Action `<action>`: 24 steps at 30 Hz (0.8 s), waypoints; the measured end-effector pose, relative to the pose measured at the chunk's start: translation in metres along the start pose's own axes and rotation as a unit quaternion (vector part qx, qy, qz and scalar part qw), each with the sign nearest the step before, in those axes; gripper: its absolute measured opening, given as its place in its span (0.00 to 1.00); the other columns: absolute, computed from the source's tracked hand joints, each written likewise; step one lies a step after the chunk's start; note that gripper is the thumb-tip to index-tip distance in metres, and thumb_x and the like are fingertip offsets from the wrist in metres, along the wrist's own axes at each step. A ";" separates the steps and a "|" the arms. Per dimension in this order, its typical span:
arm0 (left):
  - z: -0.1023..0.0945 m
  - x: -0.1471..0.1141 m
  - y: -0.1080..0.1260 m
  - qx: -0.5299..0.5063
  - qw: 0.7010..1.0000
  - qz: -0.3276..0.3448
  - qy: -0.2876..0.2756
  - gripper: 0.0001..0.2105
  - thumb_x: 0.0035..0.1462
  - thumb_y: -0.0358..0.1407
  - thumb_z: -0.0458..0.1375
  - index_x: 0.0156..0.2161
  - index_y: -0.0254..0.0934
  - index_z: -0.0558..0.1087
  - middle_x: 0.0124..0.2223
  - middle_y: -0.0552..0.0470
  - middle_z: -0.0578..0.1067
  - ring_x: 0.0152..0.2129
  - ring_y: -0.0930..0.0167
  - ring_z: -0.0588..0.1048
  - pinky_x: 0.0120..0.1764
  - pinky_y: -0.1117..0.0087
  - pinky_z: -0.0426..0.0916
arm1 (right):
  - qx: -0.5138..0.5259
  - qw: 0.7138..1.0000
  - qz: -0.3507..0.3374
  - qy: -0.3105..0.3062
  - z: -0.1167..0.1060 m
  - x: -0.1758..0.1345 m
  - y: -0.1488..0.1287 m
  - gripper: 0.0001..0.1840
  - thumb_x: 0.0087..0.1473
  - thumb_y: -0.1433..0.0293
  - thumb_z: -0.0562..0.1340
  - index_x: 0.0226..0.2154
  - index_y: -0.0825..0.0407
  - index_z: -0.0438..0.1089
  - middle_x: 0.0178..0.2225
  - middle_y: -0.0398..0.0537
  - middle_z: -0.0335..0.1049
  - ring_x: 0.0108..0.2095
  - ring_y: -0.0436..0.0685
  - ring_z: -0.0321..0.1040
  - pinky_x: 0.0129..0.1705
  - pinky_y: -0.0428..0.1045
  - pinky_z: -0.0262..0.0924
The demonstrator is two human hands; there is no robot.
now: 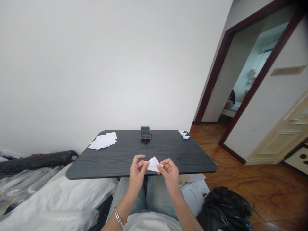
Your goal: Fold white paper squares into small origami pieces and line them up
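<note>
A small sheet of white paper [153, 164], folded to a point at its top, is held up near the front edge of the dark table [130, 150]. My left hand [138, 168] pinches its left corner between thumb and fingers. On the other side my right hand [168, 170] grips the right corner, thumb in front. Far right on the tabletop lie several small folded white paper pieces [183, 134] in a short row. Loose white paper sheets [104, 141] are piled at the table's left.
A phone-like device on a stand [145, 132] stands at the table's back middle, close to the white wall. A black plastic bag [225, 208] sits on the floor at right. Plastic-wrapped goods [60, 192] lie at left. Beyond a doorway [223, 73], part of a person shows.
</note>
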State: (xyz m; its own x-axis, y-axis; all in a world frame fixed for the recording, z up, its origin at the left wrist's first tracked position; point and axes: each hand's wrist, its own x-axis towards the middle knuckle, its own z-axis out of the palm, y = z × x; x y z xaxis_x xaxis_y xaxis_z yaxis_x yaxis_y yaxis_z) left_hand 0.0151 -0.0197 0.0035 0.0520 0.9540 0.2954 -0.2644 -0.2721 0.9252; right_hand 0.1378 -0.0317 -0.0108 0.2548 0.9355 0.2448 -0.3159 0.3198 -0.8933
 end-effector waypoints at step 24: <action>-0.005 0.004 0.000 0.022 0.997 -0.054 -0.043 0.17 0.47 0.39 0.59 0.41 0.32 0.65 0.19 0.59 0.68 0.18 0.75 0.67 0.25 0.75 0.62 | -0.042 0.999 -0.026 -0.013 -0.004 0.001 0.005 0.12 0.43 0.68 0.64 0.31 0.52 0.62 0.18 0.38 0.65 0.21 0.49 0.64 0.21 0.42 0.59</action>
State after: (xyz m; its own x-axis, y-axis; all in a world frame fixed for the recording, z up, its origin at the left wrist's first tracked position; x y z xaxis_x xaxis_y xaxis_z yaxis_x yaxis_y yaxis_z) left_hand 0.0108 -0.0158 0.0037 0.1601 0.9645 0.2100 -0.2101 -0.1746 0.9620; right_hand 0.1398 -0.0295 -0.0163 0.2449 0.9218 0.3006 -0.2245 0.3555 -0.9073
